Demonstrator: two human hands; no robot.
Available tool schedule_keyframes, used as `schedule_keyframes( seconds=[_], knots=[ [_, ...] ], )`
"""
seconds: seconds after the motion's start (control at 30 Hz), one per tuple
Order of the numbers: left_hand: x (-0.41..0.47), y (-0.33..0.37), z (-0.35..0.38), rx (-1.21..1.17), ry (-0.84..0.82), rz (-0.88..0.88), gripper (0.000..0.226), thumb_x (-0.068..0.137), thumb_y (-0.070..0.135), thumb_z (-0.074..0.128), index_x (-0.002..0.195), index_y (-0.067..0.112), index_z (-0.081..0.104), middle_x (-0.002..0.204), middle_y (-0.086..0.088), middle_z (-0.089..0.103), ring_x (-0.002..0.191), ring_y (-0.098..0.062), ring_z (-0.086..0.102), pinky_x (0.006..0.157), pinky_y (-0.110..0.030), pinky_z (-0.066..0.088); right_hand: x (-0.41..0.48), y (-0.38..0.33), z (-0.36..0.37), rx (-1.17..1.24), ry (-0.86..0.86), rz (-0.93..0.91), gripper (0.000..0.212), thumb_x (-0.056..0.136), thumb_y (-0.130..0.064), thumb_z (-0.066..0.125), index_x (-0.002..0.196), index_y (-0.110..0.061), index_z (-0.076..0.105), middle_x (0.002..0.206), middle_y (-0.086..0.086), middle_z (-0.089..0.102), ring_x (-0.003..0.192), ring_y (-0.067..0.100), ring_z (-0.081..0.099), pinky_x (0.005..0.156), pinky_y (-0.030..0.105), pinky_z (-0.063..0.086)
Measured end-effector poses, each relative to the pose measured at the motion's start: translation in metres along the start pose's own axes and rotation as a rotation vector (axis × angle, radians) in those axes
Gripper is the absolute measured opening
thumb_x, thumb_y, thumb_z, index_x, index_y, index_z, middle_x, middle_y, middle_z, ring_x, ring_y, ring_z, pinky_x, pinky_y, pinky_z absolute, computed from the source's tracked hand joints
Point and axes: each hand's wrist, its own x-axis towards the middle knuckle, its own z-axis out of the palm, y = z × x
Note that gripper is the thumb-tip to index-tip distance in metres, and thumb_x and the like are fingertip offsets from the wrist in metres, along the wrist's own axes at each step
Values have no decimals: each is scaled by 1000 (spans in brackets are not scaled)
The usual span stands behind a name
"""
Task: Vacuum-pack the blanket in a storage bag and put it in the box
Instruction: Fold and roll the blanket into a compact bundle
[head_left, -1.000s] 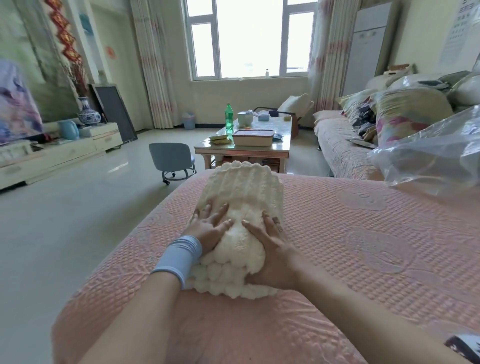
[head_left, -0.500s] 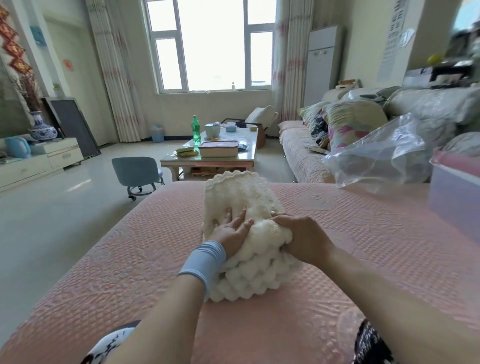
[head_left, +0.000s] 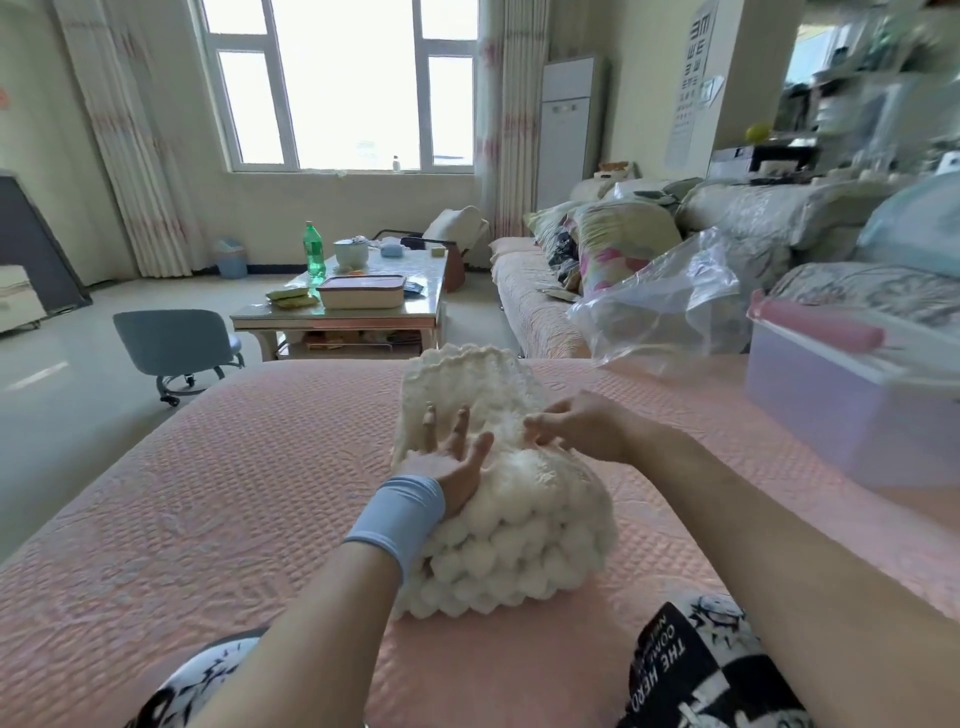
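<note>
Your left hand (head_left: 457, 467) presses flat, fingers spread, on the folded blanket (head_left: 519, 525) in the middle of the bed (head_left: 249, 467). Your right hand (head_left: 582, 428), fingers loose and gripping nothing, touches its top. The storage bag (head_left: 660, 306) and box (head_left: 831, 400) sit at the bed's right edge.

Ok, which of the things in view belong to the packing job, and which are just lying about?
Job: cream blanket, left hand resting on it, right hand over it; clear storage bag; pink-lidded box.
Lying about: green bottle, coffee table, blue stool, sofa cushions.
</note>
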Motion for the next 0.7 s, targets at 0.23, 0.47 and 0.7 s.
schedule_keyframes(
  seconds=[0.23, 0.47, 0.7],
  knots=[
    [24, -9, -28, 179, -127, -211, 72, 95, 66, 3, 154, 30, 24, 162, -7, 16, 147, -29, 20, 120, -48, 13, 56, -11, 71, -381, -13, 18, 67, 94, -68, 44, 154, -51, 18, 167, -8, -7, 154, 20, -9, 120, 63, -1],
    [77, -11, -37, 184, 275, -42, 58, 101, 47, 21, 155, 27, 10, 163, -4, 11, 149, -28, 12, 118, -50, 17, 71, -11, 84, -430, 48, 30, 52, 94, -64, 39, 144, -48, 40, 157, -6, 30, 147, 22, 20, 115, 56, 16],
    [127, -39, -1, 73, 91, -56, 64, 97, 61, 20, 151, 44, -11, 159, 9, -23, 149, -26, -15, 119, -57, 0, 109, -3, 78, -343, 330, -90, 37, 91, -53, 51, 124, -37, 56, 127, -2, 58, 128, 23, 44, 109, 48, 27]
  ],
)
